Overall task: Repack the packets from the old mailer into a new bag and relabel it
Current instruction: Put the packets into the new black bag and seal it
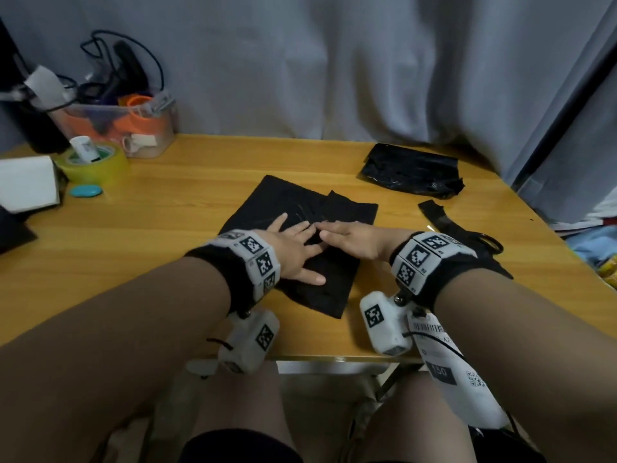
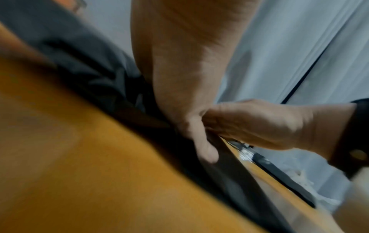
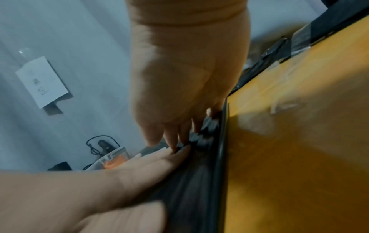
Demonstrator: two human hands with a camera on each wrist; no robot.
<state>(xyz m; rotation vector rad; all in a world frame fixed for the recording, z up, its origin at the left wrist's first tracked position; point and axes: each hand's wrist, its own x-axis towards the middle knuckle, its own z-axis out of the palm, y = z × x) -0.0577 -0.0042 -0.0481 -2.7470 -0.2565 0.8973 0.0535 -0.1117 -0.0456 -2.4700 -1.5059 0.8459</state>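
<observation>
A flat black bag [image 1: 337,208] lies in the middle of the wooden table [image 1: 167,228]. Both hands press down on it with straight fingers. My left hand [image 1: 297,255] lies spread on its near left part, my right hand [image 1: 344,237] comes in from the right, and the fingertips meet over the bag's centre. The wrist views show the same flat palms, left hand [image 2: 189,82] and right hand [image 3: 183,78], on the dark bag [image 3: 199,181]. The crumpled old black mailer [image 1: 410,175] sits at the back right. A white shipping label [image 1: 440,359] hangs by the table's front edge under my right forearm. No packets show.
A torn black strip [image 1: 437,218] and scissors [image 1: 487,242] lie right of the bag. At the far left stand a yellow-green tape roll [image 1: 93,165], a clear box of tools [image 1: 127,125], white paper [image 1: 26,182] and a turquoise oval [image 1: 86,190]. A grey curtain hangs behind.
</observation>
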